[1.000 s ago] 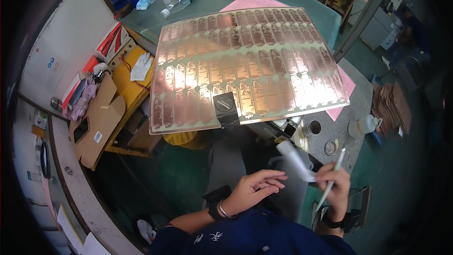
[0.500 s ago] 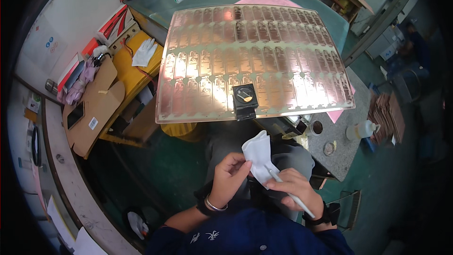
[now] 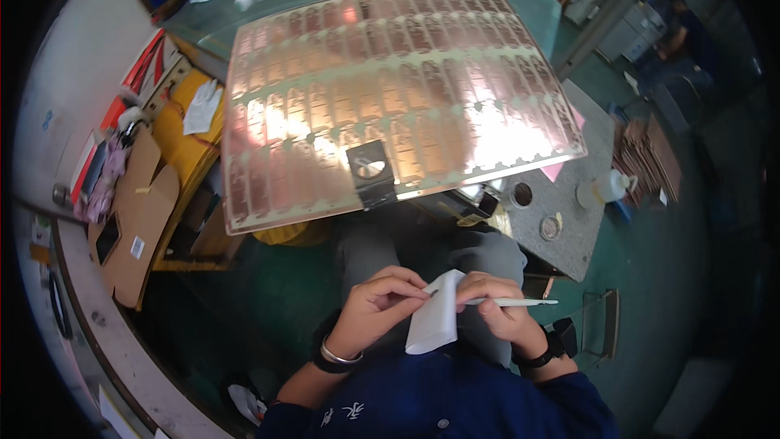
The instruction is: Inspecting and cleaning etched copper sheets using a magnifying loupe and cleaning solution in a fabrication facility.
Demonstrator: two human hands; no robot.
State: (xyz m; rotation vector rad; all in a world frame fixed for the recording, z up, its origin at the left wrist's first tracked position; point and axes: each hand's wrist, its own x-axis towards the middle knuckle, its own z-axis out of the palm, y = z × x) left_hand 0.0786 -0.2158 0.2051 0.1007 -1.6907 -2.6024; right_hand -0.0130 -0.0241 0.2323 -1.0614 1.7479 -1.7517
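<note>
My left hand [image 3: 372, 313] pinches one side of a folded white cloth [image 3: 434, 327] above my lap. On the cloth's other side, my right hand [image 3: 500, 309] is closed around a slim pale pen-like tool [image 3: 530, 302], its fingers also against the cloth. A dark mark or tip shows at the cloth near my left fingertips; I cannot tell which. Beyond both hands lies a large copper-coloured panel [image 3: 422, 85] with rows of etched patterns. A small black folding magnifier [image 3: 371, 175] stands on its near edge.
Right of the panel, a grey stone-like top bears a dark-filled cup [image 3: 520, 194], a small round dish [image 3: 551, 228] and a white squeeze bottle [image 3: 603, 190]. Left are a white glove [image 3: 202, 107] and a phone [image 3: 107, 237] on cardboard. Another person [image 3: 691, 41] sits far right.
The cloth has been turned and brought lower, nearer my body. The tool in my right hand has swung from slanting to nearly level. The whole view has shifted, with the panel now further left.
</note>
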